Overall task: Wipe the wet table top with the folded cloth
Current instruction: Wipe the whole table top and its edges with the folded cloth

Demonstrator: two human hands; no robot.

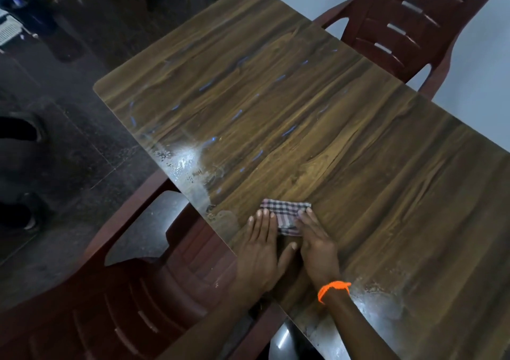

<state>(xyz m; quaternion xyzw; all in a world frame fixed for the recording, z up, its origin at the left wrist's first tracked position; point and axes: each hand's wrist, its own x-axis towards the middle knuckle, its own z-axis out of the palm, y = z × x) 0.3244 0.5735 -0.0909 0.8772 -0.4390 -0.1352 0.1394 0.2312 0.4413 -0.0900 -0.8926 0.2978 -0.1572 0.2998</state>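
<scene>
Observation, head view. Folded checked cloth (285,219) lies flat on the wood-grain worktop (358,166), close to the worktop edge nearest the person. Both hands are on it, fingers straight and flat, pressing down rather than curling round it. Left hand (260,252) covers the cloth's left near corner; right hand (317,249), with an orange band (333,290) at the wrist, covers its right near side. The thumbs meet just behind the cloth.

Key relation: the cloth sits directly ahead of the fingertips of both hands, so a push away from the body carries it straight across the worktop. Its long axis runs roughly crosswise to the forearms, giving a broad leading edge. Neither hand is clearly nearer; both touch it.

Wet areas relative to the cloth: a bright pooled patch (187,161) with droplets beyond and to the left, along the worktop edge; scattered streaks further ahead across the middle; another wet sheen behind and to the right, by the right forearm.

Judgement: wiping is at an early stage, since most of the surface ahead looks wet. The next stroke probably wants to go forward and left toward the pooled patch, keeping even pressure so the fold does not open.

Dark red plastic chairs stand left of and far beyond the cloth.
</scene>
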